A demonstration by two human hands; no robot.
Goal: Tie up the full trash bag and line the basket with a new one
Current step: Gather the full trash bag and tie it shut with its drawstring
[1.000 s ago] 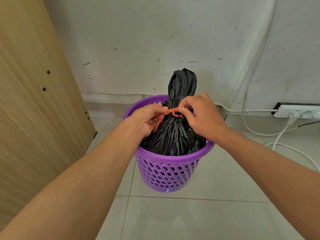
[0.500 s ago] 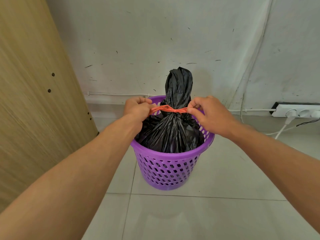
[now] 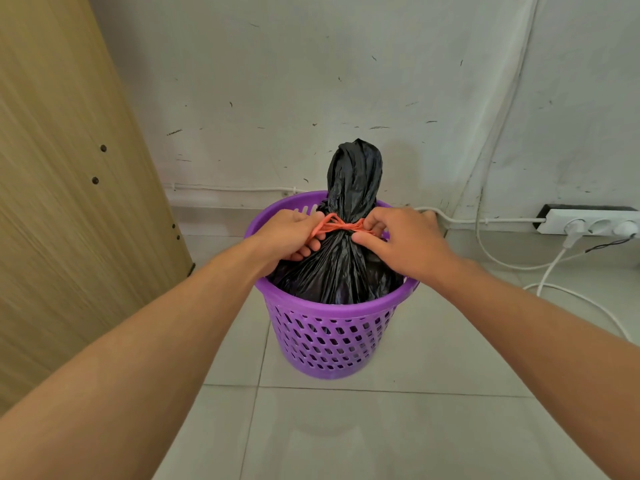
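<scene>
Compared with half a second ago, both hands sit closer to the neck of the bag and the orange tie between them looks shorter and bunched, where before it was stretched out straight between hands held wider apart. A round purple plastic basket with a perforated wall [image 3: 332, 344] stands upright on a pale tiled floor [image 3: 398, 434], close to a scuffed white wall [image 3: 311, 81]. Inside it sits a full black plastic trash bag [image 3: 341, 268], its gathered top rising as a twisted column above the rim. A thin orange tie [image 3: 341, 226] circles the neck of the bag. The left hand [image 3: 289, 237] pinches the tie's left end with curled fingers, its lower fingers resting against the bag. The right hand [image 3: 403, 242] pinches the tie's right end between fingertips, the thumb pressing on the bag just below the tie. To the left stands a tall light wooden panel [image 3: 69, 202]. At the far right, a white power strip [image 3: 588, 221] lies along the wall base with a white cable [image 3: 550, 271] plugged in and trailing over the floor.
</scene>
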